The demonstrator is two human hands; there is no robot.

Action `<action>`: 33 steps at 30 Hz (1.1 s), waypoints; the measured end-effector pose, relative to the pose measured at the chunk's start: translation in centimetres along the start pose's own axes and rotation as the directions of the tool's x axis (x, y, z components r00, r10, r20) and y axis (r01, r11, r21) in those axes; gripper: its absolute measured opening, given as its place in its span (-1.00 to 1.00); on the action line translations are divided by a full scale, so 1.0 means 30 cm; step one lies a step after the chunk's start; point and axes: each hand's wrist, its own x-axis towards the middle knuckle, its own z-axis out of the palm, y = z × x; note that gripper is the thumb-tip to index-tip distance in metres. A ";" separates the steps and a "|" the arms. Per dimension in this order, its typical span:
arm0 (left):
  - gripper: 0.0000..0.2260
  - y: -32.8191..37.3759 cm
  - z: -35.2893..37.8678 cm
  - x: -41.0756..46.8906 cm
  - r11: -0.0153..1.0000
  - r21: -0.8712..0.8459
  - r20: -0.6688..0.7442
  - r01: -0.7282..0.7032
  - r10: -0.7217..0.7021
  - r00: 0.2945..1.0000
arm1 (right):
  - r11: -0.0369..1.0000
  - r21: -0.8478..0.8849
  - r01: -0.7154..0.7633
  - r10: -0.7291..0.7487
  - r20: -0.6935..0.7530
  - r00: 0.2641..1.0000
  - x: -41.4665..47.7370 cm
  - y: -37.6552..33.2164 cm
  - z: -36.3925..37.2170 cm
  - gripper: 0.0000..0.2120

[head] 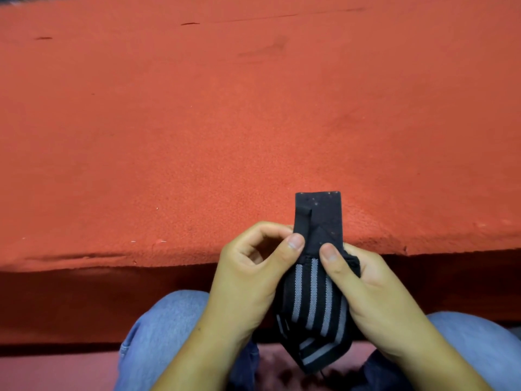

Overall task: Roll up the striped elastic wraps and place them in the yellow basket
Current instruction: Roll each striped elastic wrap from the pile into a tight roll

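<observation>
Striped elastic wrap: black with grey stripes, lower centre of frame, held upright between both hands. Its plain black end tab stands above the thumbs, over the near edge of the red worktop. Left hand pinches the wrap's left edge, thumb on front. Right hand grips the right edge likewise. Bottom end possibly folded; unclear. Blue jeans below.

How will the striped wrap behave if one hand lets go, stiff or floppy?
Probably floppy: the striped wrap bends and sags below the left hand and right hand. Its black end tab stands flat above the grip, so it is likely stiffer.
</observation>
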 end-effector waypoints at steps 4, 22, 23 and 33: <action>-0.94 0.002 -0.005 0.002 0.999 0.020 -0.028 0.041 -0.040 0.999 | 0.999 -0.041 -0.036 0.038 0.057 0.998 -0.001 0.009 -0.010 -0.52; -0.85 0.002 -0.004 0.005 0.994 0.005 -0.050 0.106 -0.106 0.993 | 0.996 -0.073 -0.054 0.065 0.151 0.986 0.006 0.014 -0.004 -0.67; -0.83 -0.002 -0.005 0.007 0.995 0.016 -0.067 0.098 -0.097 0.993 | 0.997 -0.067 -0.050 0.059 0.147 0.987 0.005 0.011 -0.001 -0.68; -0.72 -0.008 -0.012 0.008 0.994 0.098 -0.117 0.054 -0.043 0.992 | 0.998 -0.046 -0.054 0.060 0.164 0.985 0.001 -0.005 0.023 -0.76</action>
